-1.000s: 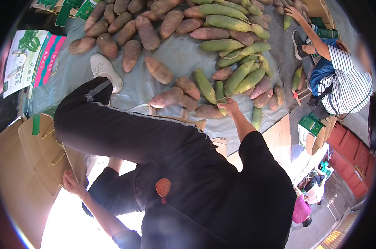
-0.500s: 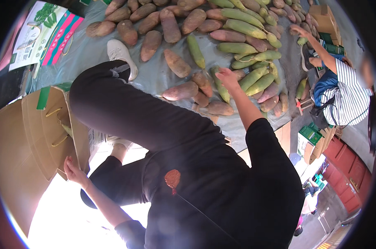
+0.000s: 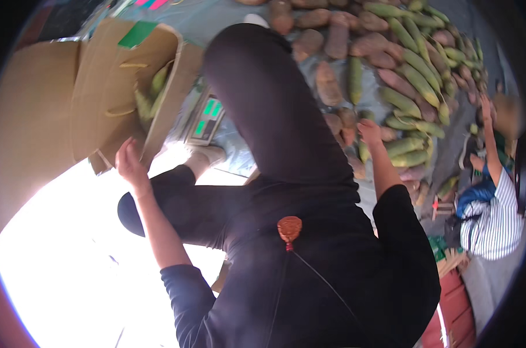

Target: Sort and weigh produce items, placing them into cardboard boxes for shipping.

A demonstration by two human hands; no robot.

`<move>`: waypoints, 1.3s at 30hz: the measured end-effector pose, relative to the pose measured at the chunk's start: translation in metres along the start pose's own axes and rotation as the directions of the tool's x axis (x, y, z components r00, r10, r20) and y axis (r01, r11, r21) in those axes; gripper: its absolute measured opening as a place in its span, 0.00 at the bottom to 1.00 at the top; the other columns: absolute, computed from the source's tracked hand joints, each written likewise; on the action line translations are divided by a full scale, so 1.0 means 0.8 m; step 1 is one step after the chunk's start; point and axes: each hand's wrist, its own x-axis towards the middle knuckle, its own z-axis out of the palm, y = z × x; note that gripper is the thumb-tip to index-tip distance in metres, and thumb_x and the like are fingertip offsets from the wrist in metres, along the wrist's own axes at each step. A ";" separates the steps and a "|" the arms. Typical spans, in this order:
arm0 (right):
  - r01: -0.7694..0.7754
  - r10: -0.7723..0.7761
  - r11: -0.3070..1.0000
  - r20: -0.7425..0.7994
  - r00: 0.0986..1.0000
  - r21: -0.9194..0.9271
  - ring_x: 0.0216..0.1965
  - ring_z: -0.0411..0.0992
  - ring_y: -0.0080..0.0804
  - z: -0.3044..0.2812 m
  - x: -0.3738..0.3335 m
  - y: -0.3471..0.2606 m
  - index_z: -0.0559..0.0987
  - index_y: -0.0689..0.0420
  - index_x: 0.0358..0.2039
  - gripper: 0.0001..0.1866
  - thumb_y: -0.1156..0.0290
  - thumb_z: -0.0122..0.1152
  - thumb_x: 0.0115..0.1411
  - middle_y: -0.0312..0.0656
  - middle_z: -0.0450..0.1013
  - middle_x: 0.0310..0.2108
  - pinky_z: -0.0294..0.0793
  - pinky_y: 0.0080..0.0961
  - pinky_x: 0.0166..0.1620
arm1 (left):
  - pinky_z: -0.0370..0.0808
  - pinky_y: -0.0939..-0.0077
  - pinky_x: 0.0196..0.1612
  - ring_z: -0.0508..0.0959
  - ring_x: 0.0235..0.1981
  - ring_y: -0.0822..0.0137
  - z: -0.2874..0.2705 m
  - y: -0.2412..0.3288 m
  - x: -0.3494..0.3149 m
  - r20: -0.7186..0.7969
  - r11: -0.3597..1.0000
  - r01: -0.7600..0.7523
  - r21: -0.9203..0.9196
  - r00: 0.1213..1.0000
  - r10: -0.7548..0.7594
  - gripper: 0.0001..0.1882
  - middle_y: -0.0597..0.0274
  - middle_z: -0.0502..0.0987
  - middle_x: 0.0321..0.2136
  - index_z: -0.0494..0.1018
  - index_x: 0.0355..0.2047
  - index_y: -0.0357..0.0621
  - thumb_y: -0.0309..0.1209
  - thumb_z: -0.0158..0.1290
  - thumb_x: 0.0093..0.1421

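My right hand (image 3: 369, 132) is at the near edge of the vegetable pile. Its curled fingers close over a long green radish (image 3: 364, 152), which shows above and below the hand and still lies on the sheet. Reddish-brown long roots (image 3: 348, 124) lie just left of it, and more green radishes (image 3: 408, 152) lie to its right. My left hand (image 3: 131, 164) is beside the near corner of an open cardboard box (image 3: 109, 87), fingers stretched out and nothing in them. Inside that box are several green radishes (image 3: 154, 95).
A scale with a lit green display (image 3: 206, 119) stands between the box and my leg. My raised knee (image 3: 245, 64) is between the box and the pile. On the far right a person in a striped top (image 3: 495, 226) reaches to the pile. A small red stool (image 3: 443, 207) is near them.
My view has turned toward the left, so the pile sits farther right and the box and scale display show more fully. My right hand stays at the same green radish.
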 end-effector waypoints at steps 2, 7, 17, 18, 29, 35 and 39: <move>-0.005 0.005 1.000 0.055 0.998 -0.018 0.28 0.71 0.23 -0.002 -0.003 -0.010 0.77 0.53 0.40 0.16 0.64 0.61 0.51 0.33 0.74 0.28 0.70 0.27 0.29 | 0.70 0.75 0.41 0.75 0.36 0.67 0.001 0.005 -0.003 -0.021 0.999 -0.021 -0.040 1.000 0.020 0.09 0.58 0.76 0.32 0.75 0.38 0.38 0.25 0.46 0.61; -0.022 0.026 0.998 0.064 0.998 -0.061 0.30 0.71 0.24 -0.002 -0.002 -0.022 0.76 0.51 0.41 0.16 0.62 0.60 0.52 0.31 0.73 0.31 0.69 0.30 0.33 | 0.71 0.75 0.40 0.75 0.36 0.67 -0.009 0.009 -0.005 -0.006 0.999 -0.053 0.010 0.999 0.054 0.09 0.58 0.76 0.32 0.75 0.38 0.39 0.26 0.46 0.61; 0.138 -0.164 0.923 -0.044 0.985 -0.359 0.18 0.70 0.26 0.011 0.037 0.009 0.79 0.56 0.35 0.13 0.65 0.61 0.48 0.37 0.73 0.20 0.71 0.24 0.22 | 0.73 0.74 0.43 0.77 0.38 0.65 -0.011 -0.026 -0.002 0.031 0.996 -0.015 0.086 0.999 0.013 0.12 0.55 0.77 0.36 0.74 0.41 0.37 0.29 0.45 0.63; 0.141 -0.167 0.947 -0.067 0.984 -0.287 0.18 0.70 0.26 0.011 0.031 0.006 0.79 0.57 0.34 0.13 0.65 0.61 0.48 0.38 0.74 0.20 0.71 0.24 0.22 | 0.74 0.75 0.43 0.77 0.38 0.66 -0.012 -0.028 -0.002 0.036 0.997 -0.039 0.072 0.999 0.036 0.13 0.55 0.77 0.37 0.74 0.41 0.36 0.31 0.45 0.63; 0.168 -0.210 0.931 -0.099 0.973 -0.323 0.30 0.74 0.38 0.007 0.035 -0.013 0.78 0.61 0.34 0.15 0.66 0.57 0.48 0.47 0.75 0.25 0.72 0.30 0.37 | 0.73 0.74 0.45 0.76 0.40 0.64 0.005 -0.012 0.005 0.091 0.998 0.030 0.059 0.995 -0.035 0.14 0.52 0.74 0.39 0.73 0.41 0.33 0.31 0.43 0.65; 0.213 -0.188 0.772 0.106 0.976 -0.599 0.48 0.67 0.44 0.021 0.042 -0.043 0.77 0.57 0.39 0.17 0.61 0.46 0.57 0.49 0.73 0.42 0.68 0.34 0.46 | 0.72 0.71 0.51 0.75 0.42 0.63 -0.001 -0.029 0.005 0.110 0.997 0.077 0.027 0.991 -0.079 0.15 0.50 0.73 0.41 0.69 0.44 0.29 0.31 0.42 0.65; 0.306 -0.185 0.599 0.243 0.952 -0.740 0.59 0.55 0.40 0.051 0.032 -0.065 0.76 0.54 0.42 0.21 0.56 0.38 0.60 0.45 0.68 0.50 0.64 0.36 0.52 | 0.74 0.73 0.48 0.75 0.42 0.64 -0.012 -0.042 -0.002 0.076 0.992 0.090 -0.089 0.994 -0.084 0.16 0.52 0.74 0.40 0.70 0.43 0.30 0.32 0.42 0.65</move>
